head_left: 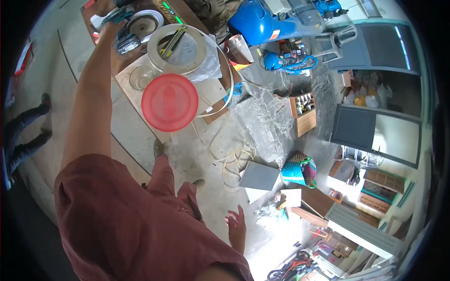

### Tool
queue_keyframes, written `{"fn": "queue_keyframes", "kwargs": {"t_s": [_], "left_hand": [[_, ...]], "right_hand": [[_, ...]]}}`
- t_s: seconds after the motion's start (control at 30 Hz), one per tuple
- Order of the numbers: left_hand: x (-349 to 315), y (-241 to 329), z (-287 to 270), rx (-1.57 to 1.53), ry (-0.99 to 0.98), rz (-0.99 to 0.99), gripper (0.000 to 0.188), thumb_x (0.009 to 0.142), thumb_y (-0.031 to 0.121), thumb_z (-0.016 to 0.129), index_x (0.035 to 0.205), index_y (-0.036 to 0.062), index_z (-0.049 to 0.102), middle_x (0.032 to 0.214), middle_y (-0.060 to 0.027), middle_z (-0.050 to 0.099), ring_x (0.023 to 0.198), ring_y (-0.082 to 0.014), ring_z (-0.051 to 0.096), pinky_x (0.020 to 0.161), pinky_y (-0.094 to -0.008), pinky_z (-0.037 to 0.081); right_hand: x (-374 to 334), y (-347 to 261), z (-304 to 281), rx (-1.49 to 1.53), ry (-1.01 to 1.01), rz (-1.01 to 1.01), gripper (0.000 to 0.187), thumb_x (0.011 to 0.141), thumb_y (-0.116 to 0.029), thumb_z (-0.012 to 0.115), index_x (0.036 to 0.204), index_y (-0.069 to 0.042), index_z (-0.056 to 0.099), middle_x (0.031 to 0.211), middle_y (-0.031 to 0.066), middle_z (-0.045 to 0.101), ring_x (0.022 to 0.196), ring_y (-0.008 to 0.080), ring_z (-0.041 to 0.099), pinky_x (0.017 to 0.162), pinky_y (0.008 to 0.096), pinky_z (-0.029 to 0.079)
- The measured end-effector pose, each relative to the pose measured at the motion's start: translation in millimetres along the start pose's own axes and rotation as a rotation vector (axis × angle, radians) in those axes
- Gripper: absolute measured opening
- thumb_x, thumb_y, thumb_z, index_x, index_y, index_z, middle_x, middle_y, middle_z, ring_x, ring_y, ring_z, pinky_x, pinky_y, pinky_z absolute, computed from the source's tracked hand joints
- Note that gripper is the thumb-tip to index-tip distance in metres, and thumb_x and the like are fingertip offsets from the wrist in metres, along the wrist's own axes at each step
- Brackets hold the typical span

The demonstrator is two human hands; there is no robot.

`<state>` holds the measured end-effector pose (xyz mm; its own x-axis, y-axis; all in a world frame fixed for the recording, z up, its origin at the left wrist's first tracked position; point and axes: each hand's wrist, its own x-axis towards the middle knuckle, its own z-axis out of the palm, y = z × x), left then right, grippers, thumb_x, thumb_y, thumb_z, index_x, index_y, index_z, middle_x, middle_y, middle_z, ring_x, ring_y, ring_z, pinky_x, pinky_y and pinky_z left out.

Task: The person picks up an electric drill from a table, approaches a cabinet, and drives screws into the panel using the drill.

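Observation:
My left arm stretches to the far left end of the worktable. There my left hand (114, 27) is closed around a teal-and-black power tool (119, 15), small in view and partly hidden by the hand. Beside it lie another dark tool with a clear-looking body (127, 44) and a round white-rimmed dish (144, 24). My right hand (237, 228) hangs low by my side, fingers apart and holding nothing. Nearer on the table are a red round lid (169, 102), a glass jar (141, 77) and a pale round tub (199, 55) with yellow-and-black cutters (172, 42) across it.
A blue air compressor (253, 21) stands beyond the table, near a grey plastic chair (336, 44). Loose pale hose (234, 159) coils on the floor by a grey board (260, 176) and a woven basket (300, 169). Another person's legs (23, 122) show at left.

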<state>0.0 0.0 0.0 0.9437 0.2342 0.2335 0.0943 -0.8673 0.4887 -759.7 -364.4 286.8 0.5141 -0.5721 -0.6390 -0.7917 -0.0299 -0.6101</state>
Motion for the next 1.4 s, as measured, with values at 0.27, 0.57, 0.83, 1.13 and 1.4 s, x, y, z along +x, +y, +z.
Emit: {"fn": "queue_keyframes", "kwargs": {"t_s": [0.27,0.57,0.83,1.13,1.4], "left_hand": [[-38,113,-28,0.196,-0.328,-0.494,0.069,0.062,0.049,0.065,0.119,0.0108,0.056,0.121,-0.0134,0.055,0.116,-0.0308,0.049,0.094,-0.045,0.038],[-14,40,-27,0.093,-0.29,-0.164,0.063,0.063,0.046,0.063,0.104,-0.0014,0.062,0.102,-0.0241,0.061,0.098,-0.0339,0.059,0.084,-0.0397,0.044],[-15,61,-53,-0.007,-0.4,-0.152,0.074,0.06,0.057,0.061,0.102,-0.0041,0.062,0.105,-0.0273,0.058,0.104,-0.0374,0.056,0.088,-0.0402,0.043],[-64,112,-124,0.092,-0.182,-0.139,0.07,0.062,0.058,0.06,0.103,0.0,0.062,0.101,-0.0241,0.061,0.1,-0.0373,0.058,0.085,-0.0432,0.044],[-150,156,-281,-0.252,0.064,0.068,0.049,0.072,0.042,0.066,0.092,-0.002,0.061,0.069,-0.0175,0.063,0.068,-0.026,0.063,0.064,-0.0346,0.046]], "right_hand": [[1,-11,29,-0.011,0.085,0.086,0.05,0.089,-0.012,0.048,0.135,-0.007,0.029,0.109,0.0135,0.057,0.09,0.0197,0.061,0.076,0.0304,0.048],[11,17,17,-0.049,-0.055,0.113,0.053,0.089,-0.018,0.048,0.136,-0.007,0.028,0.109,0.0148,0.056,0.09,0.0214,0.06,0.075,0.0317,0.049],[24,24,17,-0.06,-0.057,0.13,0.051,0.089,-0.016,0.049,0.135,-0.008,0.029,0.109,0.0159,0.057,0.088,0.0213,0.062,0.075,0.0312,0.049],[21,56,8,-0.082,-0.112,0.094,0.052,0.09,-0.02,0.049,0.136,-0.007,0.029,0.106,0.0137,0.056,0.085,0.0201,0.06,0.073,0.0314,0.049],[13,96,-19,-0.045,-0.05,0.007,0.049,0.089,-0.019,0.049,0.134,-0.009,0.033,0.104,0.0139,0.059,0.085,0.0217,0.063,0.076,0.0322,0.048]]}}
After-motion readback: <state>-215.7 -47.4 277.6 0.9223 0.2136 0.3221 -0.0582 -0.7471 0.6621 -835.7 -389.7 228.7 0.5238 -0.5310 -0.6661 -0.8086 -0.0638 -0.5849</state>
